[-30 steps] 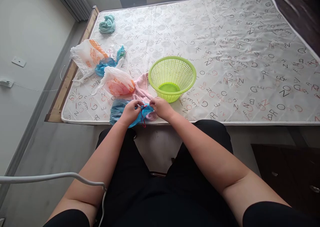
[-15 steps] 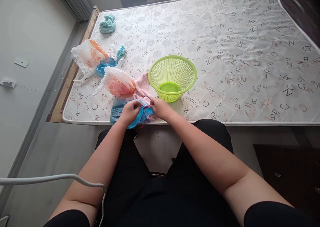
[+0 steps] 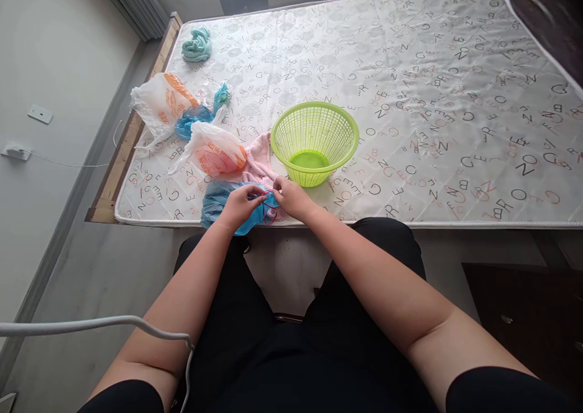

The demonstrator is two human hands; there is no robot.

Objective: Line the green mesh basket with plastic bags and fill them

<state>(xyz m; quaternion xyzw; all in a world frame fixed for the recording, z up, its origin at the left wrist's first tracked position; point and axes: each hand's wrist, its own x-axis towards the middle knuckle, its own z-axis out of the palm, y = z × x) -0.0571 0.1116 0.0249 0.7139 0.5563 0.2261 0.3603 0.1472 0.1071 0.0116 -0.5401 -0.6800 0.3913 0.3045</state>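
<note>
L hand (image 3: 240,205) has shifted a bit R vs. 0.5 sec ago; its fingertips now sit closer to those of R hand (image 3: 294,198). Red string (image 3: 268,191) changed too: 1 sec ago it dangled btwn hands, toward near side, then crossed to R fingers; now it's prob. looped btwn both sets of fingertips (strands tiny), w/ loose part hanging farther R. Blue bag (image 3: 249,223) reaches slightly nearer. Cam view's swung slightly L.

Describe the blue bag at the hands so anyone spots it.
On the lettered mattress, find the near edge, left of the green basket. The blue bag lies at the left hand; red string by it distinguishes it from the blue plastic farther back.
</note>
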